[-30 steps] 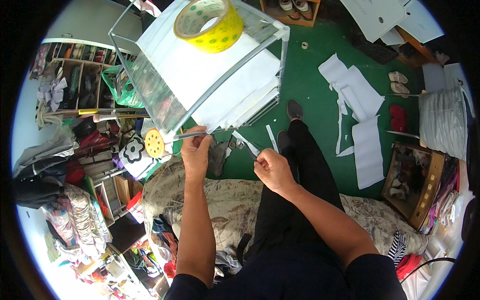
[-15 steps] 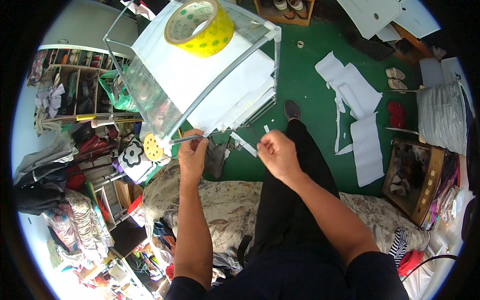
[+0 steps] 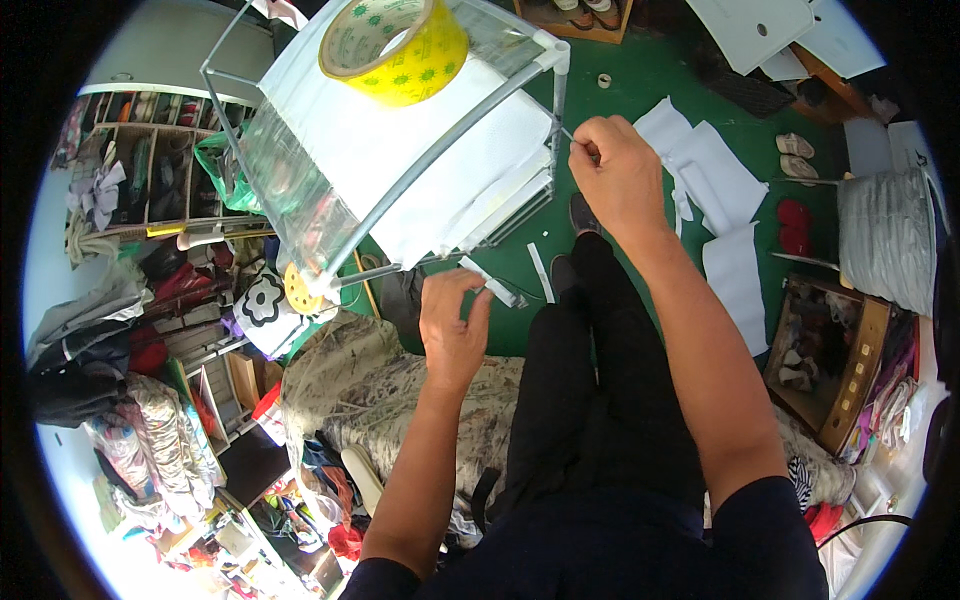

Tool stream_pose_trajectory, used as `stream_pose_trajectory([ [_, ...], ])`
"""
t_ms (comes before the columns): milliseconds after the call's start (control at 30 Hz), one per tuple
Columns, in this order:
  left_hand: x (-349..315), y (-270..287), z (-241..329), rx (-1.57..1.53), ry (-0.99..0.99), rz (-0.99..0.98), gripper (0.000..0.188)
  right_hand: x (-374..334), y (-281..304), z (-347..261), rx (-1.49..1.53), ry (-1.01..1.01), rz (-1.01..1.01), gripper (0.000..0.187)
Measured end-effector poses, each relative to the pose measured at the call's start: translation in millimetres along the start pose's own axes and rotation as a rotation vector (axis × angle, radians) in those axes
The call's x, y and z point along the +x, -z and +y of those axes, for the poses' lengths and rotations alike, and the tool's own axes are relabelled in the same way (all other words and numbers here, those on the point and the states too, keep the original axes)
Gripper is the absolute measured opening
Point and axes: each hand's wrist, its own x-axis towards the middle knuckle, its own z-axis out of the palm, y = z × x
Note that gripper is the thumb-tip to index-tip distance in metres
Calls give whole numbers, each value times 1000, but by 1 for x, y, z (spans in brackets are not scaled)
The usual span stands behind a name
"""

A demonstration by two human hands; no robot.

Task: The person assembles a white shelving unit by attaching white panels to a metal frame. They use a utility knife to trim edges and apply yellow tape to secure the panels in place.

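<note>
A grey tube frame [image 3: 400, 190] with clear plastic sides stands tilted in front of me. White sheets [image 3: 380, 140] lie across it, and a big roll of yellow tape [image 3: 400, 55] sits on top. My right hand [image 3: 620, 175] is raised beside the frame's right upright, thumb and fingers pinched; a thin pale bit shows at the tips, too small to name. Just below the frame's near lower bar is my left hand [image 3: 453, 325], its fingers curled toward the thumb. What it holds, if anything, is hidden. Past its fingertips lies a white strip [image 3: 490, 282].
White sheet pieces [image 3: 735, 280] and scraps lie on the green floor at the right. A patterned cloth-covered seat [image 3: 400, 400] is below my hands. Shelves of shoes [image 3: 150, 180] stand left; a wooden-framed cabinet [image 3: 825, 360] stands right.
My right hand has moved up and away, from near the lower bar to beside the frame's right upright. My left hand has left the bar's left part and shifted right and down.
</note>
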Motion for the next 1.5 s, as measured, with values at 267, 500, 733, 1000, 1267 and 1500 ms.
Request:
stream_pose_trajectory([
  [267, 71, -15, 30, 59, -261, -87, 23, 7, -11, 2, -49, -49, -48, 9],
  [500, 108, -40, 38, 74, -321, -137, 26, 11, -12, 3, -4, -29, -28, 9],
  [733, 116, -56, 36, 116, -333, -176, 27, 5, -12, 6, -44, -99, -77, 9],
  [1000, 114, -59, 38, 204, -367, -184, 30, -11, -5, 18, 27, -118, -102, 8],
  [1267, 137, -62, 22, 121, -499, -58, 30, -27, 5, 25, 51, -109, -98, 11],
  [1500, 177, -78, 8, 244, -406, 36, 25, -92, 29, 37, 147, -244, -126, 11],
])
